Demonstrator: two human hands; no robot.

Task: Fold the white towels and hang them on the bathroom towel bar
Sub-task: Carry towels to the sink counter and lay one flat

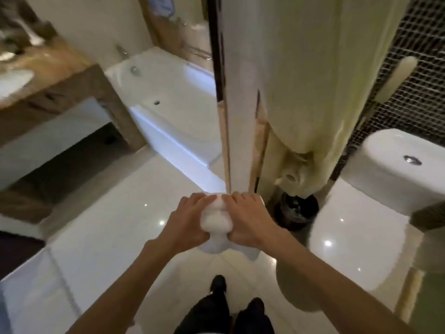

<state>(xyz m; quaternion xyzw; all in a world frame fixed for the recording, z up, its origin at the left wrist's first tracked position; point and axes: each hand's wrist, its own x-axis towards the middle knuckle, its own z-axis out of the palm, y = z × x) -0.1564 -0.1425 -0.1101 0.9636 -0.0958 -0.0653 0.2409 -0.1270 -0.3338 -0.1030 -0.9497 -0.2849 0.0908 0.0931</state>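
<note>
Nearest the camera, the person's dark shoes [218,284] stand on a glossy pale tiled floor [115,237], and both bare forearms reach forward from the bottom corners of the view. The left hand [186,221] and the right hand [250,220] meet in front of the body, each closed around opposite sides of a bunched white towel [216,224]; the fingers curl over its top edge and a loose corner sags below the wrists. The towel is held in mid-air, squeezed into a lump rather than laid flat, so I judge the folding is barely begun or the bundle is just being carried. No towel bar can be made out clearly from here. Just beyond the hands rises the narrow edge of a partition wall [238,116], with a cream shower curtain [313,92] hanging on its right side and a dark bin [296,213] at its foot. To the left lies the white bathtub [168,97], further left a wooden vanity [60,75]; to the right stands the toilet [397,165]. The risk is that the drooping corner slips free and drags on the floor, or that a fold made in the air over such a crumpled bundle comes out uneven and hangs crooked.
</note>
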